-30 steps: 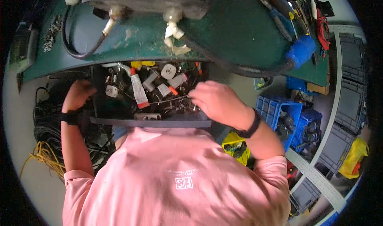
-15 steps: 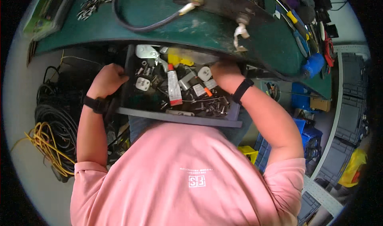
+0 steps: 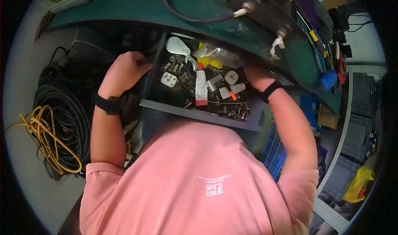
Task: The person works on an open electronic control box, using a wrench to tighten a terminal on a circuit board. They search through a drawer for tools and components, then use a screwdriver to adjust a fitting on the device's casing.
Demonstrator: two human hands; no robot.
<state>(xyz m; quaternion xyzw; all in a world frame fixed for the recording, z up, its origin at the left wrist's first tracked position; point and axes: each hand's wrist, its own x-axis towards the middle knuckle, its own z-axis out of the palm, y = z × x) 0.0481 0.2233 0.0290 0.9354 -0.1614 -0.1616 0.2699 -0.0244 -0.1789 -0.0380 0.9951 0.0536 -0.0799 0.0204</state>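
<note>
Open grey drawer (image 3: 199, 115) pulled out below the green workbench (image 3: 137, 11), crammed with small hardware. Inside: a white tube with a red cap (image 3: 201, 87) lying lengthwise near the middle, a white socket plate (image 3: 169, 79) toward the left, a round white plug (image 3: 231, 76) to the right, a yellow part (image 3: 209, 62) and a clear plastic bag (image 3: 215, 52) at the back, a pale metal bracket (image 3: 178, 47) in the back left corner, loose screws and bolts (image 3: 232, 110) scattered along the front wall.

Left hand (image 3: 124, 71) curled into a loose fist against the drawer's left wall, fingers closed on its edge; black wristband (image 3: 108, 104) on the wrist. Right hand (image 3: 256, 75) reaching into the drawer's back right corner, fingers hidden under the bench edge, so cannot tell whether closed on anything; black wristband (image 3: 271, 90) there too.

Pink shirt (image 3: 199, 181) filling the lower frame, blocking the drawer's front. Coils of black cable (image 3: 62, 110) and yellow cable (image 3: 41, 139) on the floor at left. Blue crate (image 3: 273, 152) below the right arm, grey crates (image 3: 356, 127) and a yellow bag (image 3: 358, 185) farther right. On the bench: a black cable (image 3: 186, 15), a dark metal bar with white-tipped fittings (image 3: 265, 11), hand tools (image 3: 319, 48) at the right end.
</note>
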